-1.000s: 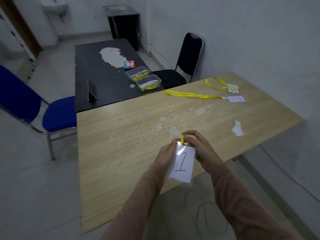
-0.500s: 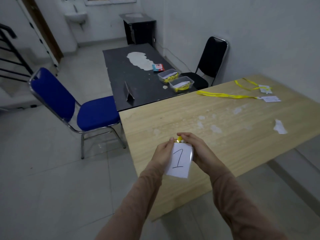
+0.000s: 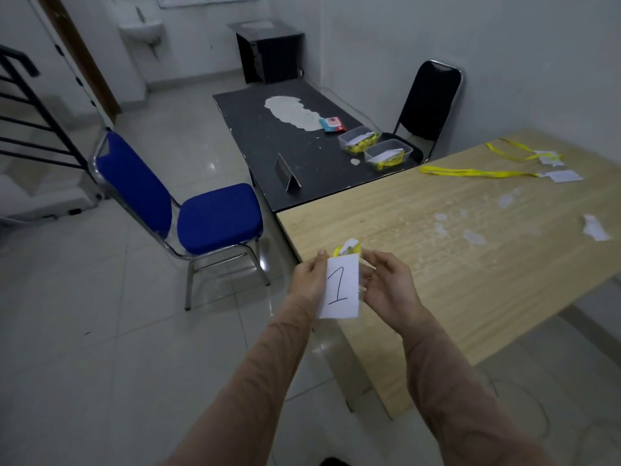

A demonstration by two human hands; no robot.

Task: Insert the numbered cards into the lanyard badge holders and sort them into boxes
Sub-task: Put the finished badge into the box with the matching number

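The card [image 3: 339,287] sits in the lower middle of the frame, a white slip with a big handwritten "1", the only writing I can read. It's held up in the air over the near-left corner of the wooden table [image 3: 470,280]. The left hand [image 3: 307,280] pinches its left edge, thumb on the front. The right hand [image 3: 389,287] has its fingers curled round the right side of the clear badge holder [image 3: 361,280] just behind the card, and a bit of yellow lanyard [image 3: 337,252] pokes out the top.

The wooden top is pale with scuffed white patches. Two more lanyards with badges [image 3: 477,172] lie at its far right end, and there's a paper scrap [image 3: 596,228] at the right edge.

A black table [image 3: 268,156] butts against it, with a big worn white patch and two clear boxes [image 3: 388,154] holding yellow lanyards. There's a small red and blue packet [image 3: 332,124] next to them, label too blurry to read.

Blue chair [image 3: 215,216] centre left, black chair [image 3: 433,99] upper right. Glossy tile floor, white walls, sink [image 3: 142,30] upper left.
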